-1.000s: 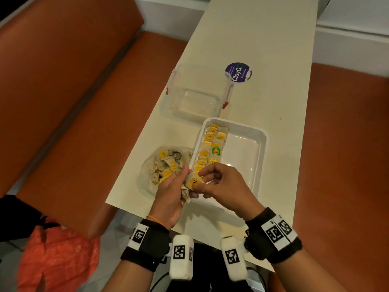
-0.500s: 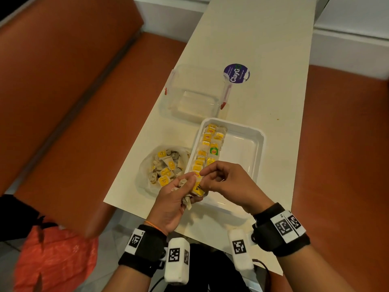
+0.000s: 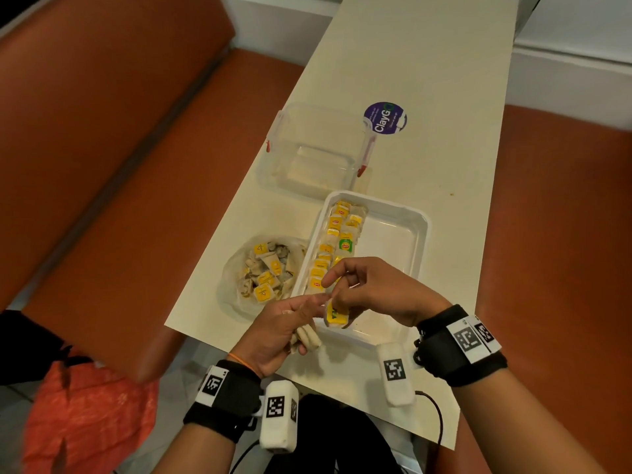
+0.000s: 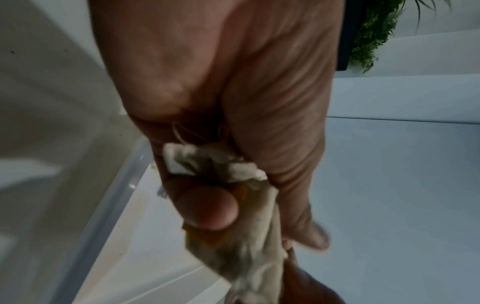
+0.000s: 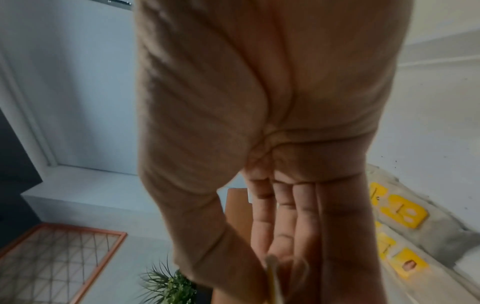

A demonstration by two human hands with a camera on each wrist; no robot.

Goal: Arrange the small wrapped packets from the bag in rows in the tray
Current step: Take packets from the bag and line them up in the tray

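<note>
Starting at the far left of the head view, an orange bench seat [image 3: 113, 186] fills most of that side, and some orange patterned fabric [image 3: 85, 422] is seen down in the lower left corner. Moving right, a clear plastic bag [image 3: 236, 268] with a loose heap of small wrapped packets [image 3: 265, 271] in it is sat on the cream table [image 3: 427, 80], just beside the left wall of the white tray [image 3: 422, 230]. Below the bag, the left hand [image 3: 278, 331] is curled around a small bunch of packets [image 3: 306, 336], and in the left wrist view that same bunch [image 4: 233, 205] is pressed between thumb and fingers, so it's properly gripped and not just resting there. Two rows of packets [image 3: 337, 242] are laid along the tray's left side, mostly yellow labels with one green-labelled packet [image 3: 345, 245] in the second row; the right half of the tray is left bare. At the near left end of the tray, a yellow-labelled packet [image 3: 336, 314] is pinched by the right hand [image 3: 376, 290], fingers bent down onto it, index finger sticking out toward the left hand. Whether it's touching the tray floor can't be told. Up the frame, a clear lidless container [image 3: 309, 155] with red clips is parked just behind the tray, and a round purple sticker [image 3: 385, 118] is stuck to the table at its right.
</note>
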